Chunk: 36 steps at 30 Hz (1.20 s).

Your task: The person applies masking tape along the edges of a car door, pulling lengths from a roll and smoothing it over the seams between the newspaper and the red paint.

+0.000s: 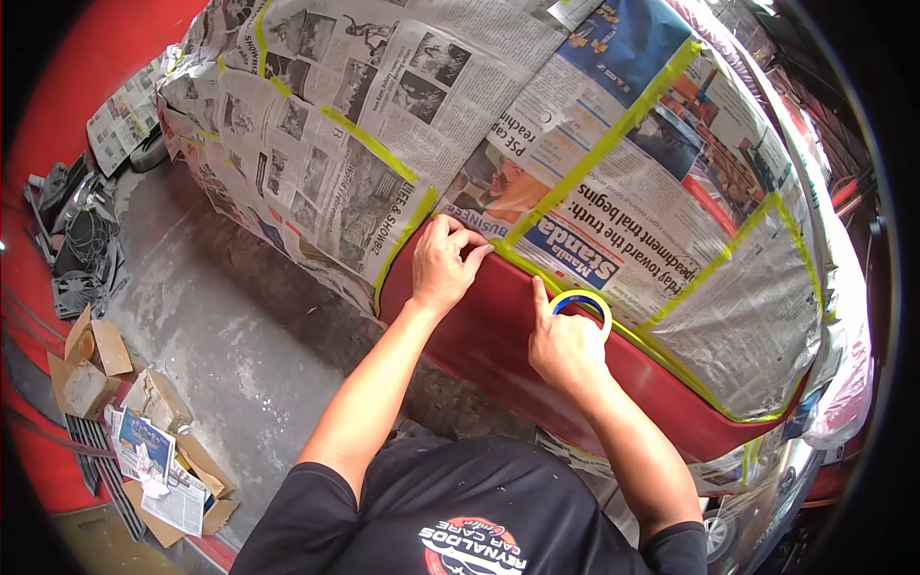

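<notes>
A dark red car panel [498, 311] lies in front of me, bordered by newspaper [383, 86] held down with yellow-green masking tape. My left hand [446, 266] is at the panel's upper edge, its thumb and fingers closed together at the tape strip where the newspaper meets the paint. Just what lies under those fingertips is partly hidden. In my right hand [570, 350] is a roll of masking tape [599, 305] with a blue core. That hand's index finger is stretched out and touches the taped edge, to the right of my left hand.
Opened cardboard boxes [96, 355] and papers [149, 446] lie on the grey floor [230, 316] at left. Dark parts [81, 240] are piled beyond them. Clear plastic sheeting [848, 374] hangs at the right side of the covered car.
</notes>
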{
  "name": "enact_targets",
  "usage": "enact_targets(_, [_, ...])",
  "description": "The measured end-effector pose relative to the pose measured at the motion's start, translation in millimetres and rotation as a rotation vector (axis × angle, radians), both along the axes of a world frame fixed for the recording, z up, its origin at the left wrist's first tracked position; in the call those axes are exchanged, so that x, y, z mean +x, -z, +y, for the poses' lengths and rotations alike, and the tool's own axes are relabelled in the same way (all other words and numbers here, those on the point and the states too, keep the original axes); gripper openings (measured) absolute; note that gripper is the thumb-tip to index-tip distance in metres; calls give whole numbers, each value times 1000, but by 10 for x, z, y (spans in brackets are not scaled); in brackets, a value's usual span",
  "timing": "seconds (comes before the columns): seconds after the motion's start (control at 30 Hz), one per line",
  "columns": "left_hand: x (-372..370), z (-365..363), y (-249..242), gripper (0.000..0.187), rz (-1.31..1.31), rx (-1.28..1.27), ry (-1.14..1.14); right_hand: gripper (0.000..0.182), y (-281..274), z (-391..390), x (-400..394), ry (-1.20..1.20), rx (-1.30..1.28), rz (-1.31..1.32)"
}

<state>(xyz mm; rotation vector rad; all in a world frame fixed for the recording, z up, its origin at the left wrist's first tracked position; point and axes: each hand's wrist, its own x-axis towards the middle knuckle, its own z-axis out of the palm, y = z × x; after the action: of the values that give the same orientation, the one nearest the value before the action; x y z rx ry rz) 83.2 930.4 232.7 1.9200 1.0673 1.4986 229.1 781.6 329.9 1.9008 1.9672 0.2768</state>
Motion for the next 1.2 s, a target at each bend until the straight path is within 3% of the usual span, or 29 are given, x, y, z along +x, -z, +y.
enact_targets(0.83, [-101, -122, 130, 14, 20, 3, 2, 83, -80, -178, -98, 83, -111, -21])
enact_targets(1.2, [49, -3, 107, 15, 10, 34, -18, 80, -56, -81, 0, 75, -16, -78])
